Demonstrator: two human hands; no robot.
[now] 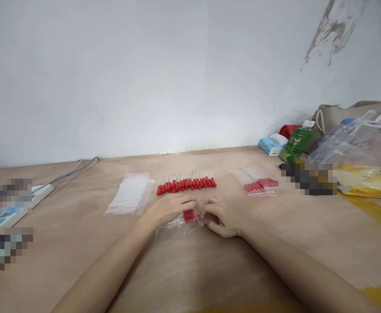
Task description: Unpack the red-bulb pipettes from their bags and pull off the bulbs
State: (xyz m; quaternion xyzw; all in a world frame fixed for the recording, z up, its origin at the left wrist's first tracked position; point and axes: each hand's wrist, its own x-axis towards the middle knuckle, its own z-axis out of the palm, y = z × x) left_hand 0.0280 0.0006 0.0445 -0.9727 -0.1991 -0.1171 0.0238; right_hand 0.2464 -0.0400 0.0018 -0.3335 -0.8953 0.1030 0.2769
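Two hands (172, 207) (224, 218), one held bag (191, 216), one stick row (187, 184), one bottle (296, 143), one tissue pack (270, 146)

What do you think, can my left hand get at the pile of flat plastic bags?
Probably yes: the pile of plastic bags lies just beyond your left hand, to its left, with nothing visible between, though that hand is on the filled bag.

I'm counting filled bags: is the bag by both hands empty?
Not empty: red pieces show through the clear bag.
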